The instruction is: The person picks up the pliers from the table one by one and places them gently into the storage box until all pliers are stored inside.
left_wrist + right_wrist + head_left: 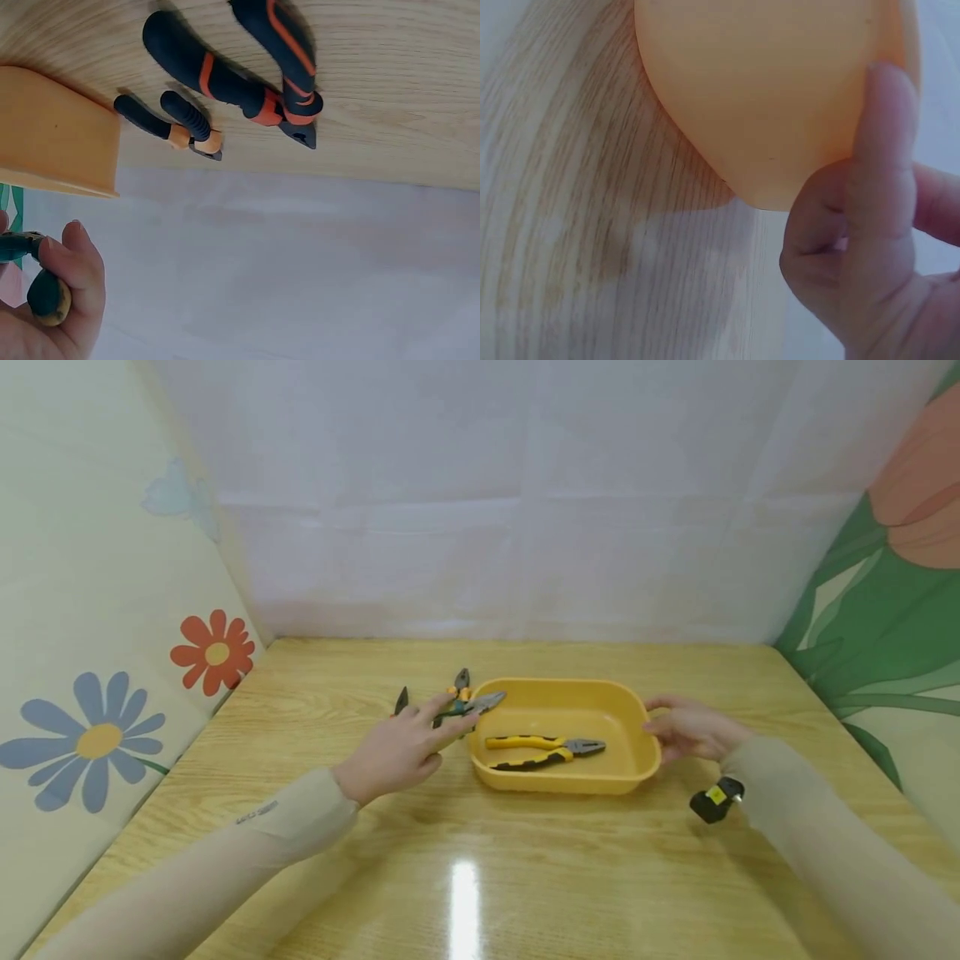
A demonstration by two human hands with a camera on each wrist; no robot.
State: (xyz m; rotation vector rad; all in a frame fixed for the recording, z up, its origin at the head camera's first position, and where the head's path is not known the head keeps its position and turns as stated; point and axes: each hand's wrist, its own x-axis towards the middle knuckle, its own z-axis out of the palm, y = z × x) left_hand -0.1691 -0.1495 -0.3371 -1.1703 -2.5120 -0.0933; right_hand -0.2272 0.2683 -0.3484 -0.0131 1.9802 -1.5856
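Note:
A yellow plastic basin (562, 782) stands on the wooden table, with yellow-and-black pliers (525, 742) lying inside. My left hand (393, 752) holds green-handled pliers (487, 702), their silver jaws over the basin's left rim. In the left wrist view, fingers curl around their dark green handles (46, 294). At the basin's right end, my right hand (693, 733) grips the rim; the right wrist view has one digit along the outer wall (757, 112). Beyond the left hand lie small orange-and-black pliers (146, 118) and larger black-and-orange pliers (225, 82), both partly hidden in the head view.
The wooden table (570, 877) meets a white cloth backdrop (525, 552) at its far edge. Flower-printed panels (82, 568) stand at both sides. A small black device (712, 802) hangs at the right wrist.

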